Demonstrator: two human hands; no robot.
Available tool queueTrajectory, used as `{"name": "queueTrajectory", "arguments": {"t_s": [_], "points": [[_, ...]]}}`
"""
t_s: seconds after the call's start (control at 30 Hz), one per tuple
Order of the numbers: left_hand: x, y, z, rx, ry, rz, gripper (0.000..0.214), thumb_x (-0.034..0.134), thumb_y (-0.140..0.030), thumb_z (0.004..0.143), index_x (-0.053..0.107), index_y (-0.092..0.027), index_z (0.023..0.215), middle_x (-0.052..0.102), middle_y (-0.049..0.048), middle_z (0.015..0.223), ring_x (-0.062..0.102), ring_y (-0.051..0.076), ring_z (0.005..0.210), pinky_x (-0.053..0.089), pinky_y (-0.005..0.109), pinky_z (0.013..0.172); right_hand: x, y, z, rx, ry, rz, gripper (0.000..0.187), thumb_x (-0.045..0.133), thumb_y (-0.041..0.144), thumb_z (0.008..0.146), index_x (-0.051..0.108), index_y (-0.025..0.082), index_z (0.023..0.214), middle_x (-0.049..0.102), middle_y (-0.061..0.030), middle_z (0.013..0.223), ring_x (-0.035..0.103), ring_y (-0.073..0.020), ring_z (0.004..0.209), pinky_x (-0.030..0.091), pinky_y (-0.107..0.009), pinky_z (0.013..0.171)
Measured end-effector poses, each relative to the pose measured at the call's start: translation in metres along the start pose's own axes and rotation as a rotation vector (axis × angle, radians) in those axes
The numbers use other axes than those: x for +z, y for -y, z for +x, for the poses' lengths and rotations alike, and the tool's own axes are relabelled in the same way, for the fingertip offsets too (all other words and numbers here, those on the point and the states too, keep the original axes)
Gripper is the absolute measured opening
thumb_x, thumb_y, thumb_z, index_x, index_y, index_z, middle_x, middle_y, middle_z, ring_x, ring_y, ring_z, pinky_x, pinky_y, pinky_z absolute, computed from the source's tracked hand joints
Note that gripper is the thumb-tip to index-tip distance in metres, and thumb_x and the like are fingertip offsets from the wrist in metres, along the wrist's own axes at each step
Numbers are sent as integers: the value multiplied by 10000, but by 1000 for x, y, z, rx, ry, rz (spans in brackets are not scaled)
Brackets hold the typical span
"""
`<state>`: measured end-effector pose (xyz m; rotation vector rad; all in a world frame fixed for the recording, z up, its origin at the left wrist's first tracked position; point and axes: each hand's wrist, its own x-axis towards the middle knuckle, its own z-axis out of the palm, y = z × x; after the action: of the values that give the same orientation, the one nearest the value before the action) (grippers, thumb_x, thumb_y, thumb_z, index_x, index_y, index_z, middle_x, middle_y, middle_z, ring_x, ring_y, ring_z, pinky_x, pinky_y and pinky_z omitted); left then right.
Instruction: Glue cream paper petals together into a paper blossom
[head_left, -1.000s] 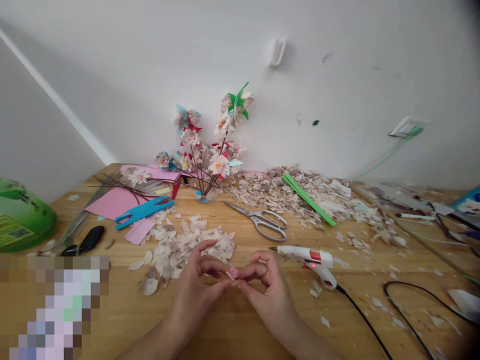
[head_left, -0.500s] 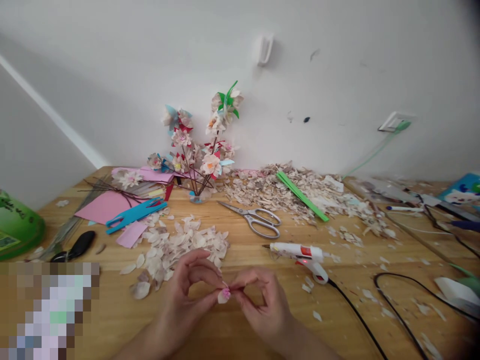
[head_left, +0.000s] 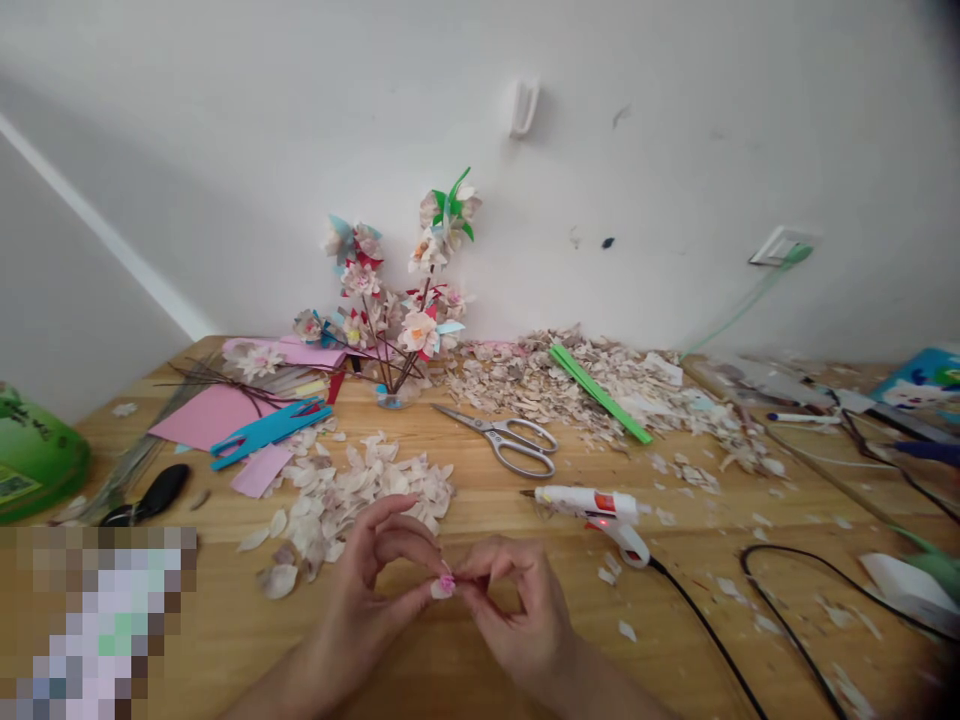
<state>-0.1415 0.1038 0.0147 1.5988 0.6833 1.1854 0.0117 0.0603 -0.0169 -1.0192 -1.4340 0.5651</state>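
Both hands pinch a tiny pink flower bit [head_left: 447, 583] just above the worktop [head_left: 480, 500]; left hand [head_left: 367, 590] and right hand [head_left: 510, 610] fingers closed on it; petal pile [head_left: 360, 490] behind, glue gun [head_left: 600, 508] to the right.

A: Where are the hands?

B: The left hand [head_left: 367, 600] and right hand [head_left: 517, 610] are at the near centre of the table [head_left: 247, 640]. Their fingertips meet on a small floral piece [head_left: 446, 584] between them.

A: What lies directly behind them?

B: The petal pile [head_left: 360, 490] lies behind the left hand. The glue gun [head_left: 600, 505] lies behind and to the right of the right hand, and its cable [head_left: 720, 640] runs off to the near right. The scissors [head_left: 506, 442] lie behind the glue gun.

A: What is in the rear zone?

B: The flower arrangement [head_left: 397, 300] stands against the wall [head_left: 600, 150], behind the petal pile. The scrap heap [head_left: 540, 380] lies to its right, with a strip [head_left: 598, 392] on top. Paper sheets [head_left: 206, 413] lie to its left. A container [head_left: 34, 450] stands at the far left edge.
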Motion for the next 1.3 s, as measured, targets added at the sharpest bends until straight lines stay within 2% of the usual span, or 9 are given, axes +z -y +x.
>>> {"name": "queueTrajectory", "arguments": {"t_s": [0.13,0.3,0.53,0.63,0.8,0.9,1.0,1.07,1.3], "points": [[-4,-1,2,-25,78,-48,620,693,-110,656,352,-343,1118,663,-77,673,581,131,792,404,290,807,0,10,8,194,62,225,315,604,120,737,324,264,749,666,29,711,588,-132,622,439,-254,593],[-9,-2,8,-250,263,-229,728,745,-84,575,353,-294,1152,649,-75,648,587,131,710,418,287,753,-7,20,18,488,272,473,446,730,221,663,288,249,717,658,64,683,559,-95,595,412,-220,598],[-8,-1,8,-369,336,-317,769,767,-82,525,376,-244,1167,635,-66,603,597,144,676,427,295,729,-9,22,17,540,373,451,461,735,319,646,283,248,699,638,68,635,589,-118,625,424,-237,611],[-8,0,9,-376,329,-327,762,756,-97,545,375,-248,1187,625,-59,638,603,147,697,428,309,753,-8,19,19,529,348,365,442,719,338,653,289,247,696,635,57,650,592,-127,634,429,-244,610],[-18,0,19,-292,231,-167,805,747,-137,565,318,-263,1235,653,-8,801,595,160,829,394,330,847,-14,6,27,430,124,14,334,658,296,704,327,246,708,601,56,625,539,-122,558,412,-246,555],[-32,0,30,-259,-11,-67,654,684,-222,656,328,-255,1203,645,-10,791,585,146,807,418,304,787,-21,-1,30,397,115,-247,231,598,220,731,368,244,734,594,41,647,532,-137,545,397,-257,535],[-47,1,39,-213,-305,58,523,641,-288,692,375,-240,1139,622,-24,735,584,141,750,436,279,715,-24,-6,29,315,226,-403,182,545,148,736,392,244,750,590,27,664,547,-161,568,395,-264,531],[-53,3,42,-183,-377,183,508,632,-300,694,382,-235,1132,624,-20,746,589,147,753,436,286,723,-24,-9,26,266,286,-444,186,535,107,724,413,243,758,596,18,681,561,-173,603,403,-270,549],[-50,7,35,-121,-86,495,566,563,-241,724,307,-227,1229,646,21,880,586,189,887,418,314,768,-19,-15,17,159,399,-534,235,492,26,719,479,236,825,631,-15,784,584,-200,721,428,-302,642]]}}
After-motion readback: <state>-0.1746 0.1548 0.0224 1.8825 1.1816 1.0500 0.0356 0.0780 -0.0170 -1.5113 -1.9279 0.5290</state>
